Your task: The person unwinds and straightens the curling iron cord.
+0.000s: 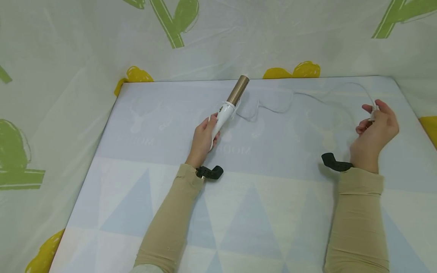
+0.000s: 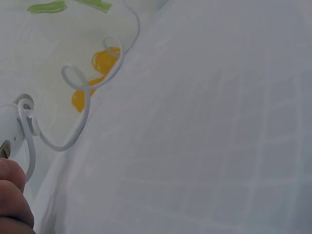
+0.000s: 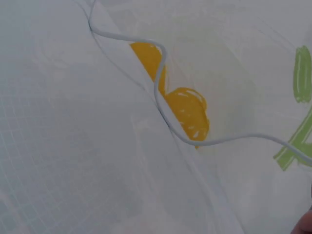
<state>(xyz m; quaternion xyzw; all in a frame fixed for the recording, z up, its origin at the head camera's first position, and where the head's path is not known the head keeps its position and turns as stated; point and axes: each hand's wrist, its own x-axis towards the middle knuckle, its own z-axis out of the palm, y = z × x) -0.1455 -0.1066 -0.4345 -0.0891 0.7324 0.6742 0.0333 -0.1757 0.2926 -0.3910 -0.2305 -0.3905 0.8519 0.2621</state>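
A curling iron [image 1: 223, 115] with a white handle and a gold barrel [image 1: 238, 90] points away to the upper right. My left hand [image 1: 202, 139] grips its handle. From the iron a thin white cord [image 1: 275, 111] winds loosely to the right, its coils also visible in the left wrist view. At the cord's far end, my right hand [image 1: 376, 131] pinches the white ribbed plug end [image 1: 375, 108] between thumb and fingers; the palm side is partly hidden. Only a fingertip [image 3: 304, 225] of this hand enters the right wrist view, with the cord [image 3: 157, 92] stretching across.
Beneath both hands lies a table [image 1: 123, 189] with a pale blue and white triangle-patterned cover. Behind its back edge hangs a whitish sheet [image 1: 85, 41] with green and yellow prints. Black straps with a protruding piece [image 1: 336, 163] sit on both wrists.
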